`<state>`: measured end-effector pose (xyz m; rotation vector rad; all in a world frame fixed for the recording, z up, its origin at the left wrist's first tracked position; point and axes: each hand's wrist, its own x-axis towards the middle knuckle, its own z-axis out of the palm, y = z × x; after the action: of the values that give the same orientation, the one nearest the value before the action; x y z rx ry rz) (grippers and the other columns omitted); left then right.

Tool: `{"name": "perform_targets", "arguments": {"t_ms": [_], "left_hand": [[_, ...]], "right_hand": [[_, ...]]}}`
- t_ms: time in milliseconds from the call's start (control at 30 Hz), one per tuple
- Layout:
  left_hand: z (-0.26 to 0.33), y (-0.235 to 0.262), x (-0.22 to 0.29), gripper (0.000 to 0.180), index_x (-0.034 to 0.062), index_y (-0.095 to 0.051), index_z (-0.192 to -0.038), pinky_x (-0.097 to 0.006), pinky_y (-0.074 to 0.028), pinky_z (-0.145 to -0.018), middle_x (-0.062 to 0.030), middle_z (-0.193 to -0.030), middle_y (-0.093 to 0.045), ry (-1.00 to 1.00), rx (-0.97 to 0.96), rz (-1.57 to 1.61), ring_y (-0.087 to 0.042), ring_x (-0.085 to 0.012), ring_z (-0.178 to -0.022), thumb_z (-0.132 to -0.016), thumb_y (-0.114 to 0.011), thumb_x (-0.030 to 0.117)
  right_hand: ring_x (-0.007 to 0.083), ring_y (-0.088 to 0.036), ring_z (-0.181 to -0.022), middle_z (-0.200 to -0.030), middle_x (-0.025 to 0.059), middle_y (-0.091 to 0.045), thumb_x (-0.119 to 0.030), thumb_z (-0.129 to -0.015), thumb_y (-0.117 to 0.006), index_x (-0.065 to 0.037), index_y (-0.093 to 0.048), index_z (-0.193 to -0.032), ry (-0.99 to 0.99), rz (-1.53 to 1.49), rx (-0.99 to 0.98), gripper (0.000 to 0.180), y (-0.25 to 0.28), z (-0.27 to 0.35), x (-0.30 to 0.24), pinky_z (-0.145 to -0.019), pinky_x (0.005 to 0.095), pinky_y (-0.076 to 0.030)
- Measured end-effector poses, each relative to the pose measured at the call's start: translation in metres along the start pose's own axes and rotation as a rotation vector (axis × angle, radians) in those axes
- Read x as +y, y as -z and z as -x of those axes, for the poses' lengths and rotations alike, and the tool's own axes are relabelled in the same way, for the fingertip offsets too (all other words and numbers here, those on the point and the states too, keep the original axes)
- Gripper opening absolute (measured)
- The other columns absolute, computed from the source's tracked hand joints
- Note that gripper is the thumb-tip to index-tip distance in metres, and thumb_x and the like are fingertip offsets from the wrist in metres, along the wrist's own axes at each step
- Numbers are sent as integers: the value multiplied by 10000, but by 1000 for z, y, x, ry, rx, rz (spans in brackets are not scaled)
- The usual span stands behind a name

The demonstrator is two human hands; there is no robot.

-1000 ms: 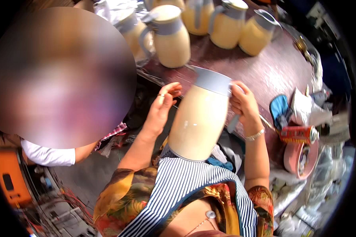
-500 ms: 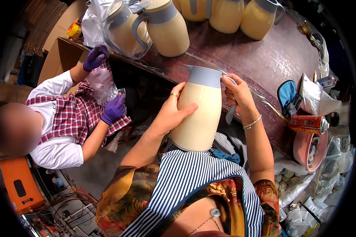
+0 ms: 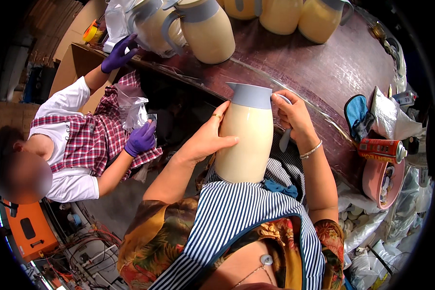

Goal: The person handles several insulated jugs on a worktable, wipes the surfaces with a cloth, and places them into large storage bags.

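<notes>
Your left hand (image 3: pixel 207 138) is grasping the side of the cream jug (image 3: pixel 246 142), thumb across its front, while your right hand (image 3: pixel 293 115) is curled around the upper end of its grey handle (image 3: pixel 285 140). You have the jug roughly upright in front of your striped apron (image 3: pixel 241 208), by the near edge of the worktop (image 3: pixel 319 79). More jugs (image 3: pixel 210 38) stand on its far side; a red can (image 3: pixel 379 150) lies to your right, near a pink tub (image 3: pixel 370 181).
</notes>
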<state>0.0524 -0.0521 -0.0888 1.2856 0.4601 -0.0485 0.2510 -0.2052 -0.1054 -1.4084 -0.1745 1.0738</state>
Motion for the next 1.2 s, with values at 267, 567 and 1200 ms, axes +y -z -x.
{"name": "perform_targets", "arguments": {"t_ms": [267, 567, 1200], "left_hand": [[-3, -2, 0, 937, -19, -134, -1497, -371, -289, -1123, -177, -1444, -360, 36, 35, -92, -356, -254, -1352, -744, -683, 72], [-5, 3, 5, 901, -22, -153, -1488, -370, -285, -1123, -172, -1422, -382, 38, 5, -93, -367, -250, -1341, -736, -643, 57], [1, -11, 10, 867, -13, -172, -1491, -363, -302, -1111, -160, -1427, -384, -4, 50, -182, -375, -237, -1336, -771, -650, 61]], "right_hand": [[10, -284, -440, -566, -84, -410, -292, -892, -703, -73, -620, -925, -1, 48, 17, 237, -5, 1, 2, -385, 207, -185], [13, -288, -448, -581, -84, -412, -295, -890, -706, -73, -607, -910, -17, 83, 49, 244, -13, 4, -3, -387, 206, -190], [12, -312, -454, -625, -70, -459, -262, -888, -705, -72, -624, -942, 21, 6, 41, 214, -6, 7, 1, -391, 197, -194]]}}
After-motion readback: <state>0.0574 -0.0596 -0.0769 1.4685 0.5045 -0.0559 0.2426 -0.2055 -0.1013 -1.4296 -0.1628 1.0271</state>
